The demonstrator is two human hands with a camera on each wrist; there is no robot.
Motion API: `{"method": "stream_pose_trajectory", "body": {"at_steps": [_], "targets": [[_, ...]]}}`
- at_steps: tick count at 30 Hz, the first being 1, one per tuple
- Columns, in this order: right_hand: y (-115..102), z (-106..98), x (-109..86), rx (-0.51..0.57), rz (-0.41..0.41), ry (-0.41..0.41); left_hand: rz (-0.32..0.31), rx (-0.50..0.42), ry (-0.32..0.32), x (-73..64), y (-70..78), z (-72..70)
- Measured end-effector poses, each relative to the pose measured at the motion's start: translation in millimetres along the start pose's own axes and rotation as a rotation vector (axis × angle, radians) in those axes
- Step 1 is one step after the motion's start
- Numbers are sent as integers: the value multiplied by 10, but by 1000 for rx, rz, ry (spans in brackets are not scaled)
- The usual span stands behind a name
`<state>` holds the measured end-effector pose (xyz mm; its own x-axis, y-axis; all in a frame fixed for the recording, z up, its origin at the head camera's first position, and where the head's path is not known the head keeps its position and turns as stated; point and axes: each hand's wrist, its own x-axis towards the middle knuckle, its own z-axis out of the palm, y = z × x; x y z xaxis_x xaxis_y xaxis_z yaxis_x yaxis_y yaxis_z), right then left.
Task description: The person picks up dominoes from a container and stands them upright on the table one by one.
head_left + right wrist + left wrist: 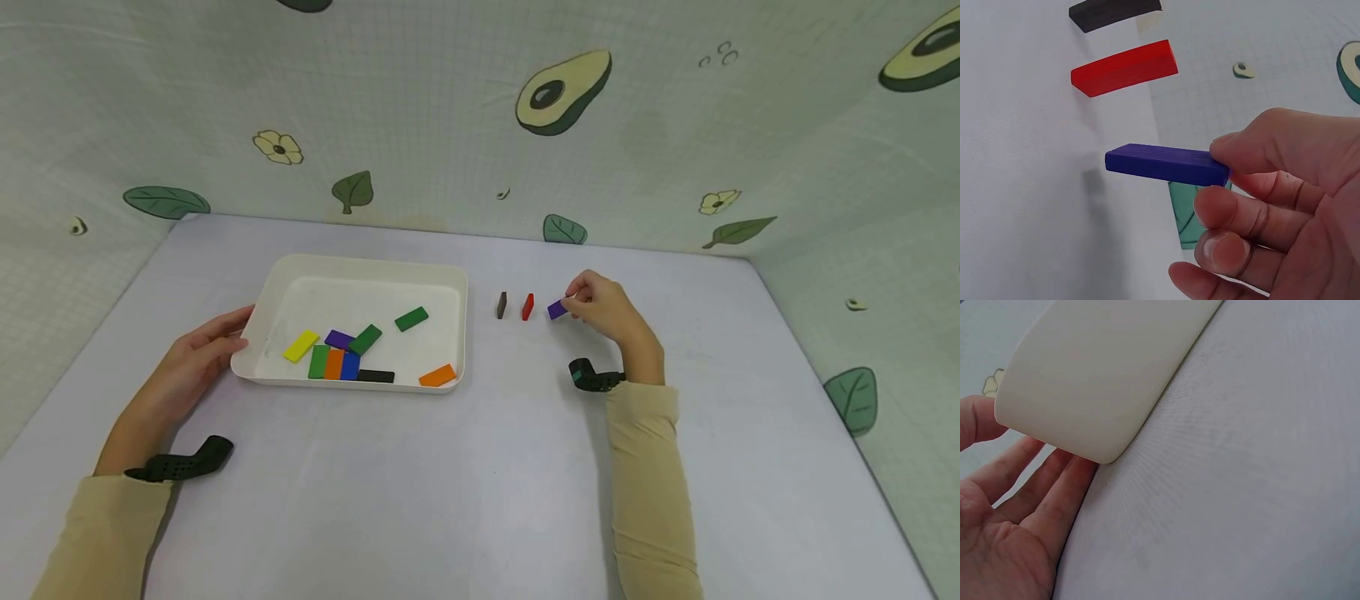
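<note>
My right hand (603, 308) pinches a purple domino block (1166, 165) by one end, between thumb and fingertips. In the right wrist view the block is tilted, its free end pointing left above the white table. To its left in the head view stand a red domino block (528, 307) and a dark one (502, 305), upright and spaced apart. My left hand (191, 362) touches the left end of a white tray (352, 265), fingers extended against its outer wall (1097, 381) and thumb near the rim. Inside the tray lie loose blocks, among them yellow (302, 346), green (412, 318) and orange (437, 376) ones.
Green, orange and blue blocks sit side by side along the tray's near wall, beside a black block (376, 377). Dark camera mounts (592, 377) are worn on both wrists. A patterned cloth with avocados (562, 92) hangs behind the white table (420, 483).
</note>
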<state>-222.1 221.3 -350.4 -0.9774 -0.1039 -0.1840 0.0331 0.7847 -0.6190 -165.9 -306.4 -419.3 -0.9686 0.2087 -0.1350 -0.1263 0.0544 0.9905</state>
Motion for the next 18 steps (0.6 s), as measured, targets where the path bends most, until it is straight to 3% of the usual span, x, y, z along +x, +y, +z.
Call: {"method": "stream_pose_trajectory", "body": {"at_steps": [10, 18], "targets": [[-30, 85, 44, -32, 31, -7, -10, 53, 17, -1, 6, 12], [-49, 127, 55, -48, 6, 7, -13, 53, 14, 6, -3, 7]]}}
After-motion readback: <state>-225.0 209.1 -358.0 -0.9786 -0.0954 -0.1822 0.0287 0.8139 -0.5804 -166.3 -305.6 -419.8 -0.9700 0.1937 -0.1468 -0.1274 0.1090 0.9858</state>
